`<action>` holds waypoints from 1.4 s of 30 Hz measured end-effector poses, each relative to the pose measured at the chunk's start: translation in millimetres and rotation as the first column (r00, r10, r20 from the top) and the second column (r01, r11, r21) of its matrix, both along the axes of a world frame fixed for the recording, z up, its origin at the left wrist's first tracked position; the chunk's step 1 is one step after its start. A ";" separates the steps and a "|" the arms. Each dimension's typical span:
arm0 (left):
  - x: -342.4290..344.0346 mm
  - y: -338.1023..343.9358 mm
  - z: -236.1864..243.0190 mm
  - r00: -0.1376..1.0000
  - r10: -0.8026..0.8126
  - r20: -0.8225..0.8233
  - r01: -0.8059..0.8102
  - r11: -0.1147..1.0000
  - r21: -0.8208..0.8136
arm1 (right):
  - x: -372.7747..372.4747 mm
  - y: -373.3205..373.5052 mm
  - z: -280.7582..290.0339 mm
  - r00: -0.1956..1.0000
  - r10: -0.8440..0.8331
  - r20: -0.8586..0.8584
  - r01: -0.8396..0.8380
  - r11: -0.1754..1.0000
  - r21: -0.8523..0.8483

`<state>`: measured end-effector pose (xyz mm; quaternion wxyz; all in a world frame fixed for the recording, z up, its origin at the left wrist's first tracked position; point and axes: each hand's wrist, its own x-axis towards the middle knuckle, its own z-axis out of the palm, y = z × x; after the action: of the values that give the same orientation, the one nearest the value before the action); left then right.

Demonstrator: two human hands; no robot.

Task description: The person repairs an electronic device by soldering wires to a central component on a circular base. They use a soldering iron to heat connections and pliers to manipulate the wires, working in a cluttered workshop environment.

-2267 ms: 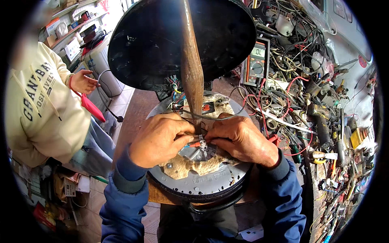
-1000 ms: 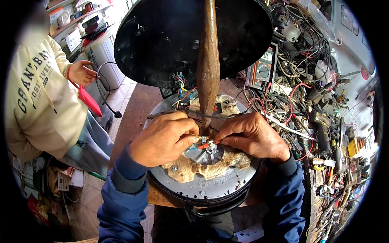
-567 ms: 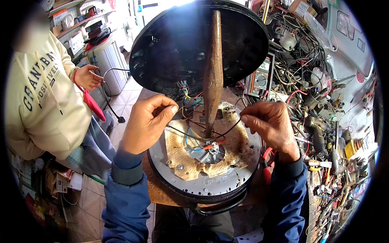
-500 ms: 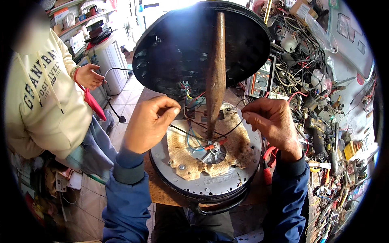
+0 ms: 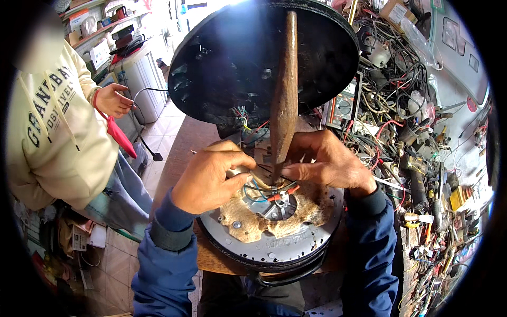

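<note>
An opened round electric appliance stands before me, with a grey metal disc [image 5: 288, 247] under a tan, stained insulation pad [image 5: 245, 224]. My left hand [image 5: 215, 177] is closed in a pinch over the pad's left side. Opposite it, my right hand [image 5: 328, 165] pinches just beside the foot of a brown wooden stick [image 5: 284, 100]. Between both hands runs a thin black wire [image 5: 286, 187]; the fingers partly hide its ends. Blue wires [image 5: 255, 200] and a red sleeved connector [image 5: 283, 194] sit at the pad's central opening. The stick rises in front of the raised black lid [image 5: 222, 68].
At left, a person in a cream hoodie [image 5: 63, 132] holds out a hand near a black cord with a plug [image 5: 157, 157]. A multimeter [image 5: 344, 105] lies behind my right hand. Tangled cables and tools [image 5: 393, 90] fill the right side. A black handle [image 5: 290, 277] juts toward me.
Both hands have come inward and lower, toward the stick's foot. The black wire, stretched widely between them before, now spans a shorter gap. The appliance has shifted slightly.
</note>
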<state>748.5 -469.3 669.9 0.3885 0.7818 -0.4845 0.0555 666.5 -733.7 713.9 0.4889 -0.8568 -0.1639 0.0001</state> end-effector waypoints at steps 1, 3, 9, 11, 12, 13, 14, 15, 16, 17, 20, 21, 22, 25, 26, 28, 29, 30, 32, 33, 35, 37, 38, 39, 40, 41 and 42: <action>-1.2 -1.1 0.3 0.999 -0.028 -0.035 0.028 1.000 -0.001 | 0.3 3.6 -2.7 1.000 0.013 -0.003 -0.013 0.999 0.048; -6.5 -7.4 -2.5 0.999 -0.030 0.018 0.029 0.997 0.072 | 3.7 6.1 -13.4 1.000 0.005 0.001 -0.005 0.997 0.072; -10.2 -12.8 -5.6 0.995 -0.087 0.049 0.075 0.973 0.218 | 2.1 17.6 -7.3 0.997 -0.070 -0.022 0.070 0.997 0.009; -9.2 -14.9 -6.4 0.992 -0.106 0.069 0.091 0.977 0.195 | 3.3 15.8 -10.5 0.995 -0.085 0.046 0.085 0.996 0.002; -8.8 -15.5 -6.9 0.990 -0.114 0.079 0.098 0.978 0.184 | 6.9 13.7 -18.1 0.991 -0.084 0.102 0.081 0.996 0.028; -8.4 -16.0 -8.8 0.989 -0.105 0.104 0.086 0.982 0.171 | 8.7 13.6 -20.9 0.984 -0.083 0.156 0.076 0.996 0.054; -8.0 -16.5 -11.5 0.987 -0.095 0.129 0.074 0.985 0.158 | 7.9 12.8 -19.1 0.985 -0.094 0.143 0.089 0.995 0.044; -7.9 -16.9 -12.9 0.984 -0.086 0.154 0.063 0.988 0.144 | 6.0 13.1 -13.6 0.986 -0.106 0.130 0.103 0.994 0.033; -8.5 -17.1 -10.6 0.986 -0.069 0.150 0.046 0.987 0.156 | 4.6 12.5 -10.7 0.986 -0.118 0.118 0.117 0.993 0.023; -9.6 -16.8 -5.7 0.988 -0.054 0.146 0.029 0.985 0.168 | 4.6 10.9 -12.6 0.985 -0.110 0.136 0.105 0.994 0.040; -10.4 -13.3 -0.2 0.986 -0.039 0.159 0.008 0.982 0.190 | 6.0 9.0 -18.1 0.980 -0.089 0.180 0.081 0.995 0.051; -10.9 -12.3 0.5 0.985 -0.040 0.168 0.006 0.981 0.196 | 6.2 10.1 -17.6 0.979 -0.088 0.186 0.084 0.996 0.028; -11.3 -12.0 -0.1 0.984 -0.030 0.175 -0.007 0.979 0.204 | 6.4 11.3 -17.3 0.978 -0.090 0.190 0.091 0.996 0.002; -13.0 -13.0 0.2 0.979 -0.007 0.206 -0.039 0.975 0.217 | 4.8 13.1 -14.5 0.971 -0.089 0.222 0.090 0.996 0.005; -13.5 -14.3 2.1 0.975 -0.005 0.221 -0.043 0.976 0.213 | 4.1 11.7 -15.3 0.975 -0.096 0.202 0.094 0.995 0.019; -13.5 -14.8 2.2 0.971 0.005 0.240 -0.050 0.982 0.182 | 4.0 9.2 -18.4 0.981 -0.104 0.161 0.098 0.994 0.049; -12.9 -14.3 0.5 0.969 0.014 0.245 -0.053 0.987 0.155 | 3.6 10.3 -15.9 0.984 -0.115 0.133 0.114 0.993 0.014; -12.2 -13.7 -1.2 0.968 0.022 0.250 -0.056 0.990 0.127 | 2.5 12.0 -11.0 0.986 -0.126 0.105 0.129 0.991 -0.021; -10.6 -13.8 -3.4 0.984 0.055 0.171 -0.068 0.995 0.071 | 1.9 13.4 -8.4 0.988 -0.141 0.065 0.144 0.989 -0.035; -10.1 -13.6 -4.0 0.989 0.069 0.130 -0.076 0.996 0.043 | 2.1 14.0 -9.3 0.989 -0.142 0.052 0.143 0.990 -0.014; -11.7 -12.1 -1.8 0.997 0.072 0.042 -0.074 0.996 0.044 | 3.5 13.4 -14.0 0.986 -0.143 0.083 0.141 0.990 0.024; -12.8 -9.0 1.3 0.999 0.041 -0.015 -0.040 0.997 0.066 | 7.5 11.1 -23.8 0.976 -0.144 0.164 0.136 0.989 0.055; -12.6 -6.4 2.9 1.000 0.010 -0.028 -0.007 0.996 0.088 | 7.9 10.9 -25.6 0.983 -0.137 0.123 0.130 0.989 0.063; -13.0 -5.0 4.5 0.999 -0.021 -0.042 0.026 0.994 0.110 | 8.0 10.6 -26.9 0.988 -0.130 0.083 0.124 0.990 0.073; -13.6 -5.1 5.9 0.999 -0.017 -0.052 0.023 0.993 0.117 | 7.8 10.3 -27.8 0.991 -0.125 0.042 0.121 0.989 0.081; -14.3 -5.2 7.4 0.998 -0.013 -0.061 0.021 0.992 0.123 | 6.6 10.6 -28.1 0.993 -0.114 0.035 0.109 0.987 0.119; -14.3 -5.8 8.0 0.997 -0.010 -0.071 0.019 0.991 0.130 | 4.8 11.2 -27.8 0.994 -0.103 0.029 0.097 0.983 0.157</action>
<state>734.1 -475.1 677.9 0.3537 0.8035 -0.4788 -0.0066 671.2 -722.5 686.1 0.5503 -0.8232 -0.1291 -0.0533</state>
